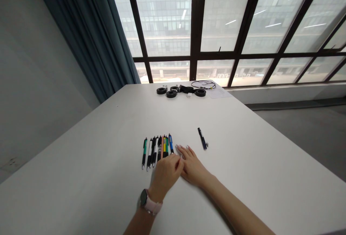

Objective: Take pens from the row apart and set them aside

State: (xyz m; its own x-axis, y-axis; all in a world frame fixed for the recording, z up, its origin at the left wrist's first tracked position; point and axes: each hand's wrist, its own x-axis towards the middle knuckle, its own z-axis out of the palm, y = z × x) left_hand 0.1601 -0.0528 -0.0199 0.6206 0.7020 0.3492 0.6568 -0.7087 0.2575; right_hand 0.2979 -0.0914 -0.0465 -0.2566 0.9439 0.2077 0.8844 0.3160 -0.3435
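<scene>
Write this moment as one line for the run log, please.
left hand: at row of pens, grip hidden | right hand: palm down, right of pens | lone pen: farther right on table

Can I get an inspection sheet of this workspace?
Surface: white table.
Work items: pens side by side, partly hidden by the left hand; black pen apart to the right.
Clutter: black rings, white plug, paper, far end.
Hands: left curled over the pens' near ends, grip hidden; right hand palm down, fingers extended.
Cables: coiled black cable, far end.
Surroundings: windows ahead, blue curtain to the left.
</scene>
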